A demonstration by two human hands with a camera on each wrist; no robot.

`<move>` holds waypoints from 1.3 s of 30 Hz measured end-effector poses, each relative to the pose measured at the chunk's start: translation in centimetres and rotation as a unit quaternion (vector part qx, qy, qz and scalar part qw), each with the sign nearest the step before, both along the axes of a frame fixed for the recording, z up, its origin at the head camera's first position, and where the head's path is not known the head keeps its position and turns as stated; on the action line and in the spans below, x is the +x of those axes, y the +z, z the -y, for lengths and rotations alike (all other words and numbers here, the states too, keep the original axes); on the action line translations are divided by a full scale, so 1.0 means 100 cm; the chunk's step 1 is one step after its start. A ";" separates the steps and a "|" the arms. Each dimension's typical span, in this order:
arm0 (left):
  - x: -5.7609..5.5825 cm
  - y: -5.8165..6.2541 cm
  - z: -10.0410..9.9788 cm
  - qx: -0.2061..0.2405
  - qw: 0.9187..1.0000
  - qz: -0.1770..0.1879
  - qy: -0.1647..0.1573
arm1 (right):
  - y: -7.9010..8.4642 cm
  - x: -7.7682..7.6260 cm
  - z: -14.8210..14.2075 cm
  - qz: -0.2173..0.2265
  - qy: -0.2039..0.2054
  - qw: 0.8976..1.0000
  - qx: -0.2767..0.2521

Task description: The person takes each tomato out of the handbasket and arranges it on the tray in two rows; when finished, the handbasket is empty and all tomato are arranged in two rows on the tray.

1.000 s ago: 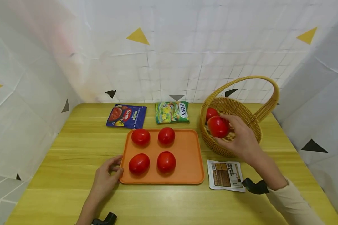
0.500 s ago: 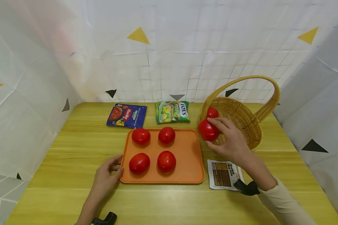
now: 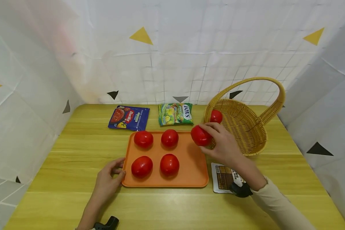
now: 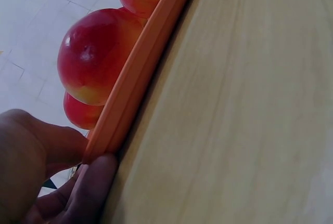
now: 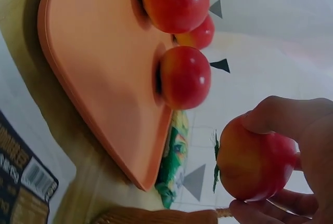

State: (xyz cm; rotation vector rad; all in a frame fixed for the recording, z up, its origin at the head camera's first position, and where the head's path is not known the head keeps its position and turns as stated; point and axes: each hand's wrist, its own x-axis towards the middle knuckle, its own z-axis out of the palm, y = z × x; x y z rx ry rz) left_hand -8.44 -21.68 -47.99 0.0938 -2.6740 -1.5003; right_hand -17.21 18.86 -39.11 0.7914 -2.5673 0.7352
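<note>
In the head view, my right hand [image 3: 222, 145] holds a red tomato [image 3: 200, 135] above the back right corner of an orange tray [image 3: 191, 166]. Its green leafy calyx shows in the right wrist view, where fingers and thumb grip the tomato [image 5: 255, 159] from the sides. Several more tomatoes sit on the tray in two rows, among them a front tomato [image 3: 169, 165] and a back tomato [image 3: 143, 139]. My left hand [image 3: 109, 179] pinches the tray's left edge; the left wrist view shows thumb and finger at the tray rim [image 4: 122, 104]. Another tomato [image 3: 216, 116] lies inside the wicker basket [image 3: 242, 131].
The basket's tall handle [image 3: 256, 80] arches up at the right. Behind the tray lie a blue Barilla pouch [image 3: 129, 118] and a green Fox's candy bag [image 3: 175, 114]. A white-edged packet [image 3: 222, 179] lies under the right forearm. White sheeting [image 3: 175, 64] surrounds the wooden table [image 3: 161, 207].
My right hand has carried the tomato leftward from over the basket to over the tray's back right corner. The left hand and tray have stayed in place.
</note>
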 end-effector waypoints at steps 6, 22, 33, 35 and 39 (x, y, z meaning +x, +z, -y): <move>0.000 0.000 0.001 0.001 1.000 0.006 -0.001 | -0.009 -0.007 0.009 0.018 0.000 1.000 0.020; 0.000 -0.001 0.001 -0.002 1.000 0.000 -0.001 | -0.031 -0.023 0.028 0.034 -0.009 0.997 0.073; 0.001 0.001 0.001 -0.007 1.000 0.005 -0.002 | -0.039 -0.027 0.034 0.040 -0.029 0.992 0.116; 0.001 0.001 0.001 -0.004 1.000 0.006 -0.002 | -0.039 -0.026 0.034 0.037 -0.027 0.992 0.114; 0.001 0.002 0.001 -0.005 1.000 0.007 -0.002 | -0.039 -0.024 0.033 0.035 -0.025 0.993 0.112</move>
